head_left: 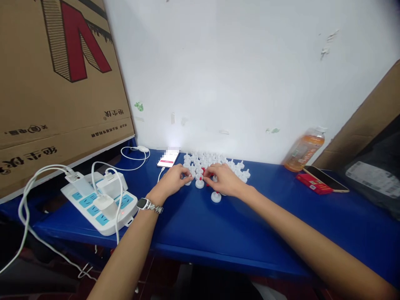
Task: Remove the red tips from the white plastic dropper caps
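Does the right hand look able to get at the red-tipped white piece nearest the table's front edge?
Probably yes: the white piece sits on the blue table just on the near side of the right hand, and nothing seems to stand between them. The hand would likely only need to draw back.

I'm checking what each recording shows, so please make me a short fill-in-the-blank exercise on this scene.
1. The hand nearest the wristwatch is the person's ____ one.
2. The white plastic piece just below the right hand has a tip coloured ____.
3. The tabletop is coloured ____.
4. The liquid in the plastic bottle is coloured ____.

Missing words: left; red; blue; orange.
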A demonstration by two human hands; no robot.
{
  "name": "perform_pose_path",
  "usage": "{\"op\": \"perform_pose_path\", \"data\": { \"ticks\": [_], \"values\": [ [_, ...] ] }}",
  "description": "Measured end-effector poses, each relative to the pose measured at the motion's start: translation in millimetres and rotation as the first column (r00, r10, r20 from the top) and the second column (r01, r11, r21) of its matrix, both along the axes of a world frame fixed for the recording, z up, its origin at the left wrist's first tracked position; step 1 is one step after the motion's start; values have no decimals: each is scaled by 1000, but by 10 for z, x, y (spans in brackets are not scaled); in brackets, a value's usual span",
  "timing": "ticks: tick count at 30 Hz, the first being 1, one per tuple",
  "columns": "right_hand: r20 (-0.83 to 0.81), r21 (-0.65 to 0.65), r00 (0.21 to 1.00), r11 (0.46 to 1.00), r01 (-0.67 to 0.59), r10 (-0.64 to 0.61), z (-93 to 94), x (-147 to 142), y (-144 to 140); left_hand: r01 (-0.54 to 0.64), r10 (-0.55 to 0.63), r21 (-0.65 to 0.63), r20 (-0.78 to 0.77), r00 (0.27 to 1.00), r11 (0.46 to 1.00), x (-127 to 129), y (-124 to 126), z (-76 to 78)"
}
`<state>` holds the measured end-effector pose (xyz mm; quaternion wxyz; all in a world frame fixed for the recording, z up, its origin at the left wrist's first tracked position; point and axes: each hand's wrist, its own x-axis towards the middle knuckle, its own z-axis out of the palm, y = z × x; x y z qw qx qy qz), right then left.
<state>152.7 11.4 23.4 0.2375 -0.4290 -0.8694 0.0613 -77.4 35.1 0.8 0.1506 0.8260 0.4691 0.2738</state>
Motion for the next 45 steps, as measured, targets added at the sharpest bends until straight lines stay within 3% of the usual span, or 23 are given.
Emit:
{"op": "perform_pose_path", "data": {
  "ticks": [6,13,15,18,22,26,28,32,34,41,45],
  "values": [
    [190,-40,981,999,36,-27,60,73,47,61,-63,16,193,979,998,85,-113,140],
    [179,-74,983,996,43,-29,50,15,150,176,-196,87,343,919,980,400,-324,222],
    [96,-80,995,996,51,-43,50,76,133,197,-206,62,359,910,978,498,-388,202],
    [-196,-154,979,988,33,-63,61,208,74,224,-207,-8,350,914,975,604,-455,141],
    [-537,-209,836,978,-7,-109,30,301,-30,269,-219,-133,306,927,954,664,-468,30],
    [-736,-267,671,949,-168,-88,-46,256,-119,296,-248,-116,314,916,948,675,-451,-30],
    [-764,-270,642,935,-231,-62,-57,229,-156,292,-250,-89,321,913,952,674,-453,-23],
    [-682,-280,730,937,-210,-40,-17,213,-225,314,-275,-84,308,911,946,668,-473,15],
    [-674,-295,737,930,-218,-41,4,209,-245,311,-276,-80,295,915,947,665,-482,22],
    [-803,-357,584,879,-315,-117,-49,142,-220,275,-245,-82,263,933,958,683,-495,-21],
    [-824,-331,553,898,-291,-124,-125,83,-205,278,-249,-56,307,919,959,708,-499,-48]
  ]
}}
